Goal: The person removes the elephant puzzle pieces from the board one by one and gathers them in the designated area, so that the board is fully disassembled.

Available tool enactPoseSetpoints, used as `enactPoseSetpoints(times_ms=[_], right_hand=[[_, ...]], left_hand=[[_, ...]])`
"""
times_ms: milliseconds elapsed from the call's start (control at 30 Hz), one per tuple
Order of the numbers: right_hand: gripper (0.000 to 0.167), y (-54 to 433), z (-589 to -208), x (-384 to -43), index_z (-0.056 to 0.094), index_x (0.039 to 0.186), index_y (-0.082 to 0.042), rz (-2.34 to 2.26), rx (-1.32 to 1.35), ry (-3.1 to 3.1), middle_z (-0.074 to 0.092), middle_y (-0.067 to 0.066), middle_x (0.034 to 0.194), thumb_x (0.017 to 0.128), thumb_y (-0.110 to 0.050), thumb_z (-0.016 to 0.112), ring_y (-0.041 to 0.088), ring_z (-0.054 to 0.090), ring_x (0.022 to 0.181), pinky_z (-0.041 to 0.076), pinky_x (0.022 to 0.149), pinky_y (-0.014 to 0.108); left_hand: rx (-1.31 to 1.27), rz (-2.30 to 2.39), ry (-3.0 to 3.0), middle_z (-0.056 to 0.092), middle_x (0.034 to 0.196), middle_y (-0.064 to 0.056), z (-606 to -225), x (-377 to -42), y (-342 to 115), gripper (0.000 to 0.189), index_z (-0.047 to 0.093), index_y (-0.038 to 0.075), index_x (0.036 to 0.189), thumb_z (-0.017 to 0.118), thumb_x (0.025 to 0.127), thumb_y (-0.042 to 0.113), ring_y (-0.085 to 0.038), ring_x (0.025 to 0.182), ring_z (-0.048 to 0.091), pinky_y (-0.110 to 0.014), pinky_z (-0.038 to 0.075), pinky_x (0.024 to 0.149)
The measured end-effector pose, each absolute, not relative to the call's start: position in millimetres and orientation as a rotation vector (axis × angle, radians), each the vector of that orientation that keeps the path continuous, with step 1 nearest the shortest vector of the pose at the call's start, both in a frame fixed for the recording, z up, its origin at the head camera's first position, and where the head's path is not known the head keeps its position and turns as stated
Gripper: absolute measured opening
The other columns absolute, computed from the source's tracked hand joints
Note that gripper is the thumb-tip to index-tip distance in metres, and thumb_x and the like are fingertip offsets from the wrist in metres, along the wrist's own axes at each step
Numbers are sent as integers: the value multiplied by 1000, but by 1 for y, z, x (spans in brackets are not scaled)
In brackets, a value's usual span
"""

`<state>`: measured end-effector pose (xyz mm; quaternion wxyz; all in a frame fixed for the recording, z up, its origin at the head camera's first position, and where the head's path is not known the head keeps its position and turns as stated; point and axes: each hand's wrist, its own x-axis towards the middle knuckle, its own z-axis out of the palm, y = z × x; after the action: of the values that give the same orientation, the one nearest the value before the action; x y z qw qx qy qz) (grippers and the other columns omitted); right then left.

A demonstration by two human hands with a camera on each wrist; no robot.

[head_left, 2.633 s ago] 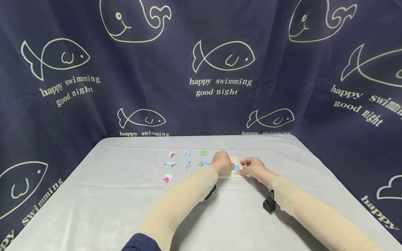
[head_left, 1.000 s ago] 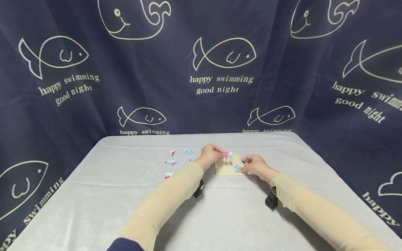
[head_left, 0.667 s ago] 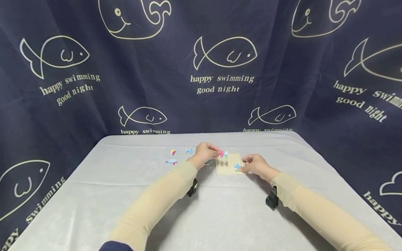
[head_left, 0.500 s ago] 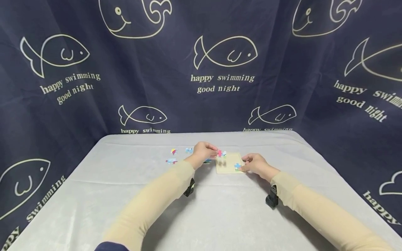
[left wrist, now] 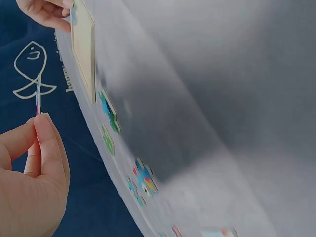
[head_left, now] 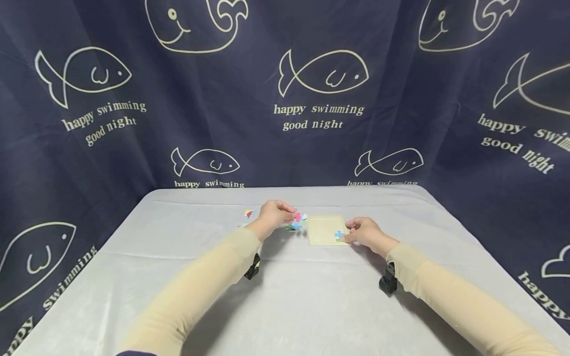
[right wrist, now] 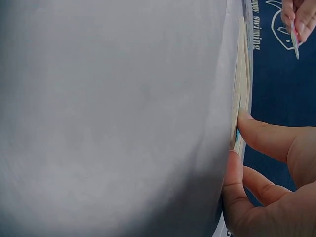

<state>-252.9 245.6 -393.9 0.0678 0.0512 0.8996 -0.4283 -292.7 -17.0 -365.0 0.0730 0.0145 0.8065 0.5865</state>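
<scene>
My left hand (head_left: 273, 217) pinches a pink and white puzzle piece (head_left: 299, 217) between thumb and fingertips, raised over the table just left of the wooden puzzle tray (head_left: 319, 230). In the left wrist view this piece is seen edge-on, a thin upright strip above the fingertips. My right hand (head_left: 368, 233) grips the tray's right edge, thumb and fingers set apart along it. Close to the right thumb, a blue puzzle piece (head_left: 338, 234) with some green lies in the tray's near right corner; the rest of the tray floor shows bare wood.
Left of the tray lie several loose pieces: a blue and green piece (left wrist: 108, 112), a green piece (left wrist: 107, 140), a blue piece with an eye (left wrist: 144, 178) and a yellow and red piece (head_left: 249, 213). My left forearm hides part of them. A dark curtain hangs behind the table.
My left hand has lifted the pink and white piece out of the tray and carried it left, past the tray's left edge. The right hand stays at the tray's right edge.
</scene>
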Motion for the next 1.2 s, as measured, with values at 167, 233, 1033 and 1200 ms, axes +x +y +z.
enactPoseSetpoints(times_ms=[167, 233, 1033, 1200], right_hand=[[55, 245, -395, -254, 56, 125, 6, -1262, 168, 2723, 54, 6, 92, 77, -8, 78, 16, 50, 83, 45, 69, 22], [55, 246, -394, -254, 56, 126, 6, -1267, 164, 2719, 55, 6, 92, 77, -8, 78, 16, 50, 83, 45, 69, 23], [57, 249, -391, -251, 53, 128, 8, -1279, 107, 2687, 57, 11, 99, 79, -9, 77, 20, 52, 89, 49, 74, 27], [56, 248, -391, -253, 53, 128, 8, -1293, 103, 2675, 55, 9, 96, 80, -9, 76, 19, 51, 86, 49, 71, 25]], left_hand=[[40, 1759, 2452, 73, 97, -16, -364, -287, -32, 9, 70, -1, 92, 71, 83, -2, -18, 78, 72, -34, 60, 82], [44, 1759, 2458, 73, 97, -17, -363, -285, -38, 9, 69, -3, 92, 70, 84, -3, -16, 75, 71, -35, 60, 82], [-54, 1535, 2485, 71, 86, -8, -387, -259, -83, 10, 69, 0, 89, 74, 81, -1, -11, 67, 69, -24, 58, 63], [-94, 1478, 2530, 68, 84, -9, -391, -255, -88, 8, 67, 2, 81, 73, 81, -4, -10, 65, 68, -22, 58, 62]])
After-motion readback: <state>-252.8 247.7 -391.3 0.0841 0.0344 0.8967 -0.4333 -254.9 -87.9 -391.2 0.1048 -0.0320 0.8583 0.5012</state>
